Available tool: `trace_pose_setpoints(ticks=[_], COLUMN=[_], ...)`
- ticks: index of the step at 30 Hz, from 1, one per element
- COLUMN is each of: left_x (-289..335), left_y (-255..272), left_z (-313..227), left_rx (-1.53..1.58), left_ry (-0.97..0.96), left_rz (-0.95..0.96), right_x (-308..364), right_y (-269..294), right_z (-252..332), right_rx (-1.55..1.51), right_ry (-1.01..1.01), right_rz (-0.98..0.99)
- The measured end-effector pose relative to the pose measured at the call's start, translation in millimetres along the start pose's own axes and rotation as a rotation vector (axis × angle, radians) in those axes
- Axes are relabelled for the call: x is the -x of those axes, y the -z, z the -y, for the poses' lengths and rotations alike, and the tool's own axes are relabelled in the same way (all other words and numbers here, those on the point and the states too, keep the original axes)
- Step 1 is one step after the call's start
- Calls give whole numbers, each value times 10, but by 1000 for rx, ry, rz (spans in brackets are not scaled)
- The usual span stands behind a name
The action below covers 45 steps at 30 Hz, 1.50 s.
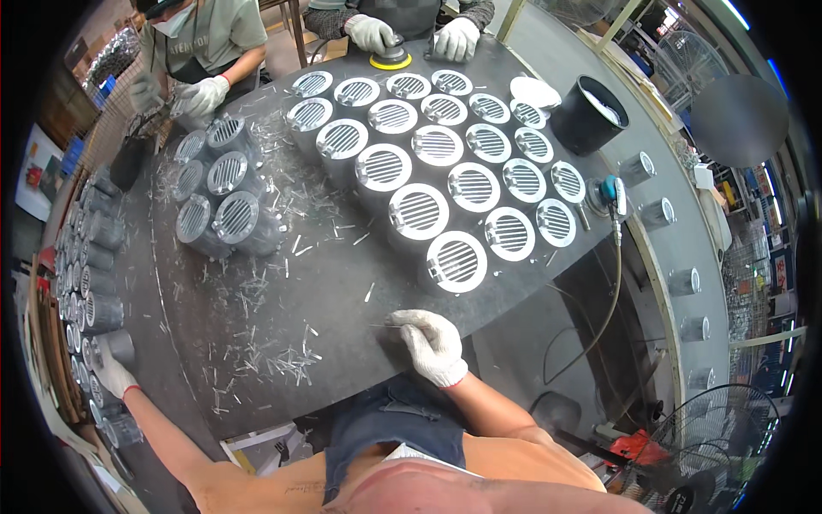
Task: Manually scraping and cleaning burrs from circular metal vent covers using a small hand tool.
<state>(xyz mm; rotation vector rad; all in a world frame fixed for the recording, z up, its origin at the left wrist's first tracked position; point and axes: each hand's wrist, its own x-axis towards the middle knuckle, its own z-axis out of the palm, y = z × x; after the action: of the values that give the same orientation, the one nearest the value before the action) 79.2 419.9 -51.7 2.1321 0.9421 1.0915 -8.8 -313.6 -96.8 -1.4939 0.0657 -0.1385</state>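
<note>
My left hand (114, 375), in a white glove, reaches far left to the stacked metal cylinders. Its fingers close round one short grey cylinder (121, 345) at the stack's edge; part of the grip is hidden. Over the near part of the dark table (334, 283), my gloved right hand (434, 349) pinches a thin, needle-like tool (385, 325) that points left. Beyond it stand several upright metal cylinders with slatted grille tops, the closest grille (456, 262) just past my right hand. A smaller cluster of cylinders (236, 216) stands at the left, their slatted tops duller.
Thin clear strips (282, 360) litter the table. Across it, one co-worker's gloved hand (372, 34) holds a round sander (391, 56); another person works at the far left. A black bin (589, 116) and an air sander (613, 194) with hose sit at the right edge.
</note>
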Motion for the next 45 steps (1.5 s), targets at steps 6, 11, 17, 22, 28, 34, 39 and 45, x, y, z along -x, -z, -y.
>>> trace_pose_setpoints(ticks=[6, 11, 17, 22, 28, 34, 39, 45], left_x=[1039, 2201, 3483, 3963, 4036, 4077, 4145, 4242], left_y=[210, 279, 261, 93, -7, -20, 68, 39], left_z=[-627, -1297, -2434, -2907, -3147, -3229, -3001, -2829], left_rx=[514, 575, 423, 146, 39, 30, 20, 69], left_ry=[205, -120, -612, -969, -1311, -1246, -1144, -1158], left_rz=[303, 617, 630, 559, 753, 836, 846, 697], right_x=[5, -14, -25, 3, 20, 139, 227, 76], right_y=[24, 45, 75, 78, 42, -8, 5, -7], right_z=[1, -48, -35, -53, -97, 118, 269, 297], right_rx=[42, 118, 184, 290, -58, -459, -227, 146], right_ry=[62, 114, 192, 229, 145, -4, 208, 604], right_rz=[21, 60, 49, -26, 46, -170, 77, 136])
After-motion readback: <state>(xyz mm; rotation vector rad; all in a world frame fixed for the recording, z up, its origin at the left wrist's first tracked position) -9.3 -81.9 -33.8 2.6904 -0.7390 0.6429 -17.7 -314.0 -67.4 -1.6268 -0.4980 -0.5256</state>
